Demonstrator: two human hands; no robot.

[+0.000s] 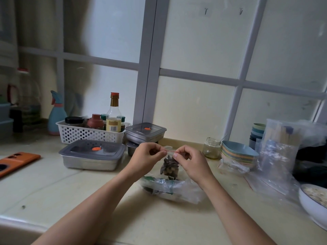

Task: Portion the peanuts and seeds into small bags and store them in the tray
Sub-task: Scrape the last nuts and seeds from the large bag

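Seed bag, left hand and right hand pinching its seal, jar label illegible

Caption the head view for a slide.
Left hand and right hand pinch the red seal of a small seed bag at the counter, a lidded tray nearby.

Your forearms reach forward; your left hand and right hand sit close together, pinching the top of the small bag.
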